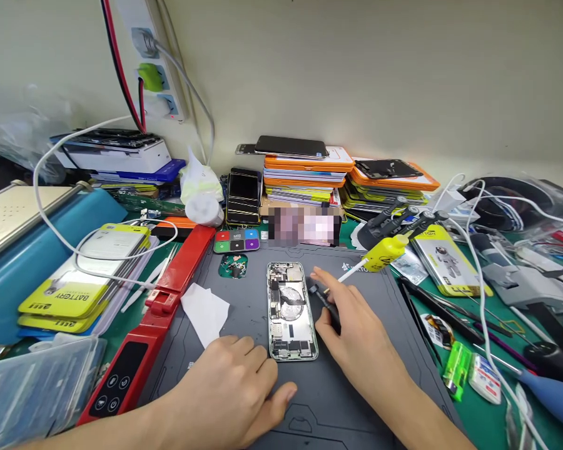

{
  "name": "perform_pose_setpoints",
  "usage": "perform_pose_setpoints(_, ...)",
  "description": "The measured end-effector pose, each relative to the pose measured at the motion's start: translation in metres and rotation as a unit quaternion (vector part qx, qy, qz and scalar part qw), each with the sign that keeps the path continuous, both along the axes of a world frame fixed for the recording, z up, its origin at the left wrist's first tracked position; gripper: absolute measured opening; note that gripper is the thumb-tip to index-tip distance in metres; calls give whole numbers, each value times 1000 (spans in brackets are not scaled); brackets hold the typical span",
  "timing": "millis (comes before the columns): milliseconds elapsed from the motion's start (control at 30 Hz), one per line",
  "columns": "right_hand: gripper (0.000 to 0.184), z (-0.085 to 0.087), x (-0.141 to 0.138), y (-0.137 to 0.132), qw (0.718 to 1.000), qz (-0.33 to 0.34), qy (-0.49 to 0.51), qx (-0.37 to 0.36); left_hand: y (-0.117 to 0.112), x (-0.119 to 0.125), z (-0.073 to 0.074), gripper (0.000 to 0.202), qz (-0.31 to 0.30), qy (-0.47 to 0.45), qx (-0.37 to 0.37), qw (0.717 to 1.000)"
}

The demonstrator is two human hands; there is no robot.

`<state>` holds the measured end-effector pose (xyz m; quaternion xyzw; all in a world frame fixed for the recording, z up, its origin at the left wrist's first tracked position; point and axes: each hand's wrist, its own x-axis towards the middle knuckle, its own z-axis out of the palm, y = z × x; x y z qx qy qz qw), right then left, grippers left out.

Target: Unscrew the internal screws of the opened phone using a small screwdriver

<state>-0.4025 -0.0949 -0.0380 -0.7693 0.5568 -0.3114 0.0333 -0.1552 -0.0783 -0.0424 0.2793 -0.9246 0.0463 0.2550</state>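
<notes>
An opened phone chassis [291, 310] lies upright on the grey work mat [366, 300], its inner parts showing. My left hand [237, 381] rests on the mat at the phone's lower left corner, fingers curled loosely, nothing visible in them. My right hand [344, 325] sits just right of the phone and pinches a small black tool [323, 299] whose tip points toward the phone's right edge. A white slip of paper [205, 310] lies left of the phone.
A yellow glue bottle [380, 255] with a white nozzle lies at the mat's far right. A red device [154, 325] runs along the left edge. Battery boxes [70, 294], stacked orange cases [304, 169], cables, tweezers [441, 309] and screwdrivers crowd the bench.
</notes>
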Motion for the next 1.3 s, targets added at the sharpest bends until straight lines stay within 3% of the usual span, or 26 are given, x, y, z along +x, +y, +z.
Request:
perform_pose_setpoints(100,61,6,0,0,999,5,-27,-23,-5,3,8,29,-1,9,34,999)
perform_pose_setpoints(200,63,14,3,2,994,20,-59,-85,-21,8,31,29,18,10,56,998)
perform_pose_setpoints(367,74,17,7,5,982,44,-101,-154,-84,9,75,10,136,-9,5,991)
perform_pose_setpoints(400,76,16,7,5,978,52,-110,-168,-101,6,80,18,145,0,-1,989)
perform_pose_setpoints(567,81,12,7,4,969,79,-124,-197,-175,-21,80,53,131,-5,-1,991)
perform_pose_setpoints(733,81,10,6,2,968,81,-117,-208,-205,-41,70,78,137,2,39,990)
perform_pose_setpoints(800,81,9,6,2,968,81,-110,-213,-209,-42,69,77,146,7,42,988)
perform_pose_setpoints(933,80,10,6,2,967,80,-105,-219,-214,-40,74,41,190,55,34,980)
perform_pose_setpoints(1033,78,11,5,2,966,79,-104,-221,-205,-34,80,38,220,78,33,972)
perform_pose_setpoints(1200,81,16,2,0,957,69,-35,-281,-144,-22,91,39,200,26,15,979)
perform_pose_setpoints(1300,74,21,1,0,948,52,43,-311,-96,-14,90,21,186,-21,32,982)
